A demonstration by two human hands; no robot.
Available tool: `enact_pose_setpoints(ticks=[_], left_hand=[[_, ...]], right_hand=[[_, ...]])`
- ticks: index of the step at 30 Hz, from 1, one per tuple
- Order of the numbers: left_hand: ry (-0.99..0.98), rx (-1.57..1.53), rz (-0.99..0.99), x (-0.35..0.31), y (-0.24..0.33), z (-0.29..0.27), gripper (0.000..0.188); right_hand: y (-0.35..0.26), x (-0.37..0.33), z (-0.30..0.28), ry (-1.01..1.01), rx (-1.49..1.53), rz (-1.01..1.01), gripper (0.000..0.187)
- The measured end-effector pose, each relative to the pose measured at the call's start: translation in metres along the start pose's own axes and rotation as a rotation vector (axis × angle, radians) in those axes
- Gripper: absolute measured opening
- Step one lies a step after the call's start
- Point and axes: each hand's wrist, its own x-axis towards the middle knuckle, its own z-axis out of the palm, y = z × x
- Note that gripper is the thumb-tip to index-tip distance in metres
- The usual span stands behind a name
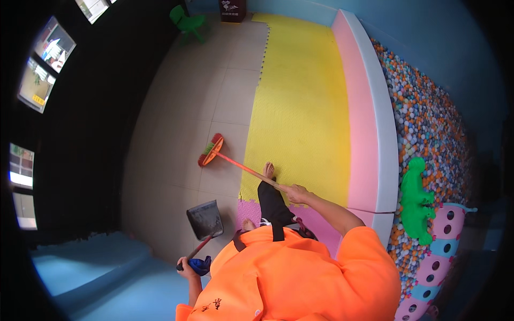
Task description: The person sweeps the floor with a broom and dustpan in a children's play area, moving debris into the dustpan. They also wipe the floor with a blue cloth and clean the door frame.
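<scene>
Over the grey tiles (179, 125), the right hand (295, 193) grips the broom (243, 167) and the left hand (187, 269) the dustpan (205, 220); no gathered dirt is clearly visible, so sweeping seems unfinished.

A ball pit (383, 117), foam mats (300, 96) and a small chair (187, 22) show an indoor play area.

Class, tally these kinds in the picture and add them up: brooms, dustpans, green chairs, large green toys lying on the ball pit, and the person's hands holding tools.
Broom: 1
Dustpan: 1
Green chair: 1
Large green toy: 1
Hands: 2 (left hand, right hand)
Total: 6
</scene>
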Motion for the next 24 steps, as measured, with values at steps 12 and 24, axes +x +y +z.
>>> enact_pose_setpoints(ticks=[12, 24], left_hand=[[0.107, -0.032, 0.028, 0.071, 0.075, 0.188, 0.005], [0.099, 0.052, -0.034, 0.124, 0.116, 0.347, 0.008]], right_hand=[[0.028, 0.221, -0.172, -0.045, -0.02, -0.099, 0.058], [0.164, 0.176, -0.21, -0.011, 0.091, 0.125, 0.067]])
